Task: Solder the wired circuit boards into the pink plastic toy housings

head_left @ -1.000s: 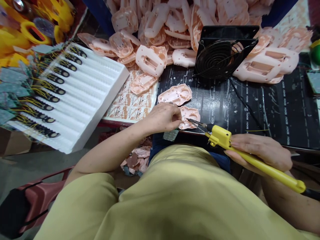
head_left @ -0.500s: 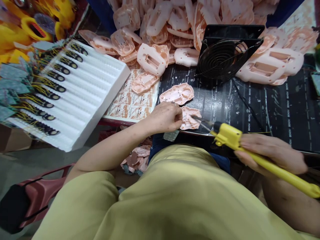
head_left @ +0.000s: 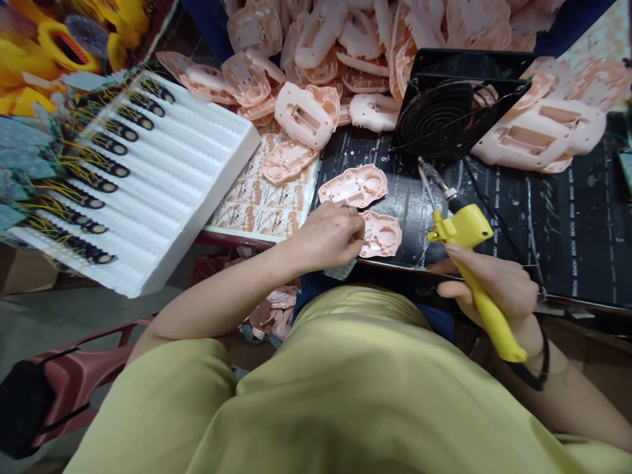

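Note:
My right hand (head_left: 498, 286) is wrapped round the yellow handle of a soldering gun (head_left: 469, 227), whose metal tip and solder feed tube point up and away over the black bench. My left hand (head_left: 332, 238) rests at the bench's front edge with fingers curled down over the left end of a pink plastic shell half (head_left: 382, 235). What those fingertips pinch is hidden. Just beyond lies a second pink shell half (head_left: 354, 185), hollow side up. A greenish circuit board (head_left: 342, 270) shows under my left hand at the edge.
A black fan (head_left: 439, 118) stands behind the shells, its cable (head_left: 494, 210) trailing across the bench. More pink shells (head_left: 306, 115) are heaped at the back. On the left, a white foam tray (head_left: 197, 158) bears black parts with yellow wires (head_left: 106, 181). Yellow plastic parts (head_left: 29, 59) lie beyond.
The soldering gun has lifted off the near shell half and swung right, its tip turning to point away from me. My left hand has hardly moved.

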`<action>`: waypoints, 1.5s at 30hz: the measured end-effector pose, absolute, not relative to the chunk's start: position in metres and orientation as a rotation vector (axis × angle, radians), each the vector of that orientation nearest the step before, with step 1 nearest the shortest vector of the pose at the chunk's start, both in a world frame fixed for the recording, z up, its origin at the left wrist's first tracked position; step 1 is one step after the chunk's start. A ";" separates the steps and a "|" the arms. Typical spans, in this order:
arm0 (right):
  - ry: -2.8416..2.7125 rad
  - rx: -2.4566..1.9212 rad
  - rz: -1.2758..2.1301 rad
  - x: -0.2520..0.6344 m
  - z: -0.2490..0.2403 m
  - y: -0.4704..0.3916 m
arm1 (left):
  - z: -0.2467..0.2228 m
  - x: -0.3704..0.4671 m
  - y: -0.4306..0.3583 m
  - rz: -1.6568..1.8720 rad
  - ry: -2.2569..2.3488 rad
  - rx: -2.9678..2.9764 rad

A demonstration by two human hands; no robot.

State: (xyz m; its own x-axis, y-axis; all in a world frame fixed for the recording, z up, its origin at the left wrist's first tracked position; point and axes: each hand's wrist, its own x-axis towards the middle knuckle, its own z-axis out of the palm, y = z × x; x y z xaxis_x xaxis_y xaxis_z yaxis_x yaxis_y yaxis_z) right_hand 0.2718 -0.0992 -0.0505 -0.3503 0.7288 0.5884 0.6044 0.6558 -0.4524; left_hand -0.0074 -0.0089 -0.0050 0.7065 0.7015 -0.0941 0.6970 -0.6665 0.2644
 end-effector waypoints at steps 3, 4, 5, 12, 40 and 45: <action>-2.128 -0.929 0.157 0.261 -0.047 -0.092 | -0.009 -0.011 -0.015 0.096 1.101 2.711; -2.127 -0.915 0.124 0.258 -0.047 -0.090 | -0.010 -0.013 -0.016 0.132 1.091 2.733; -2.125 -0.903 0.102 0.257 -0.048 -0.088 | -0.012 -0.015 -0.018 0.172 1.080 2.752; -2.100 -0.838 0.069 0.250 -0.053 -0.079 | -0.023 -0.029 -0.027 0.373 1.121 2.784; -2.520 -0.828 -0.206 0.209 -0.065 0.036 | -0.004 -0.156 -0.038 0.333 1.499 2.406; -2.537 -0.752 -0.233 0.223 -0.053 0.010 | -0.018 -0.133 0.039 0.264 1.732 2.575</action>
